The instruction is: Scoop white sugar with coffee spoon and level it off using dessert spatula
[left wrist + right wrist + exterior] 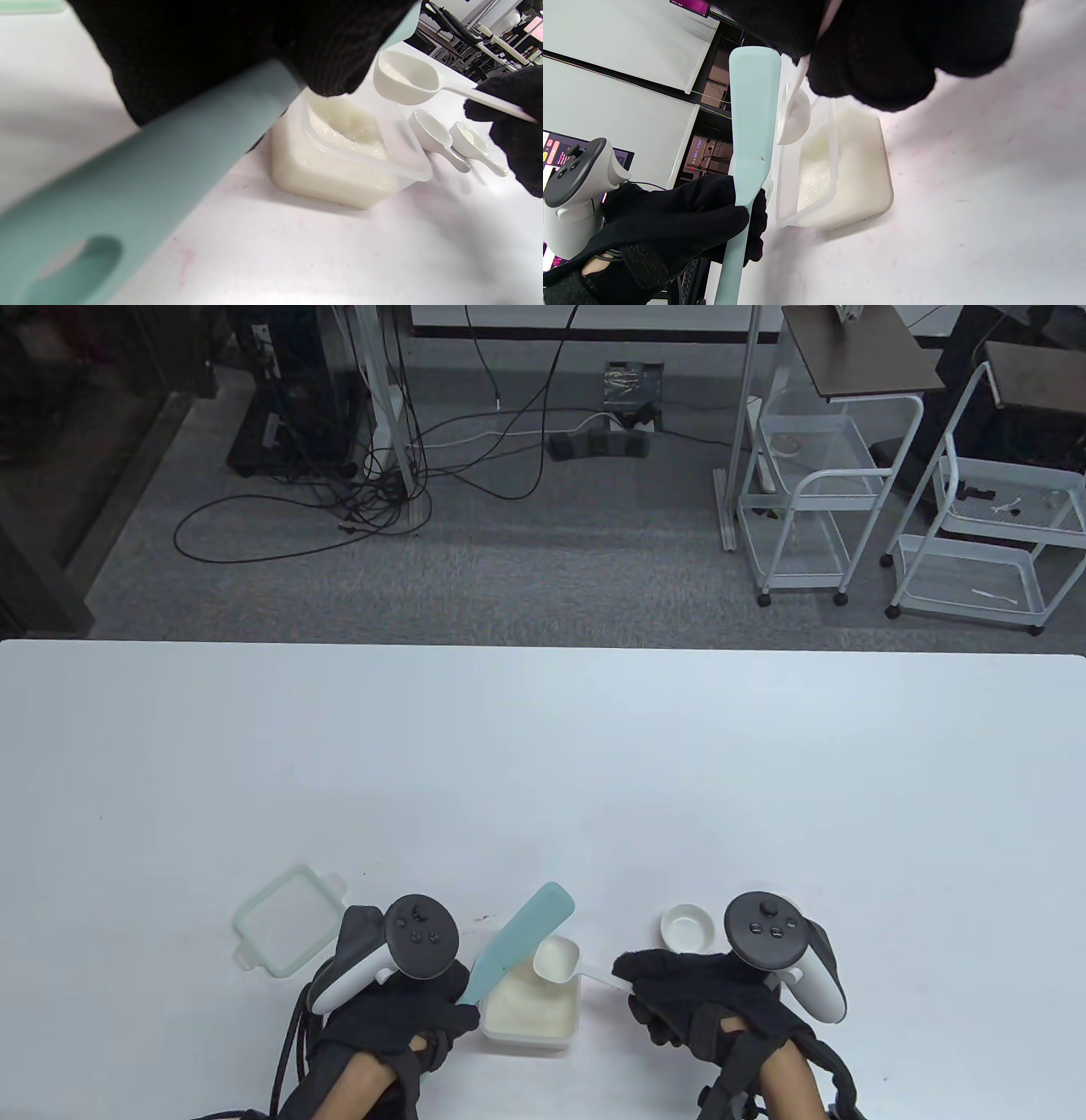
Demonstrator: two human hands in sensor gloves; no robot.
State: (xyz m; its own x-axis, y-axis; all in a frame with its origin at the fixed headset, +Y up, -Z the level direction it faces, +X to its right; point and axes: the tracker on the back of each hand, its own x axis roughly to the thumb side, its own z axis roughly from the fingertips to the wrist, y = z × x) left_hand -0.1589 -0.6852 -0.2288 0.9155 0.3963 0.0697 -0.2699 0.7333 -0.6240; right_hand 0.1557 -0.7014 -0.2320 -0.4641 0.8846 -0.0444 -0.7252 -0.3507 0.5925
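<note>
the right hand [679, 984] pinches the thin handle of the white plastic coffee spoon [556, 960], bowl held over the clear square tub of white sugar [534, 1014] so spill falls back; the left hand [399, 1010] grasps the pale teal dessert spatula [522, 946], blade beside the spoon, seemingly ready for levelling.
</note>
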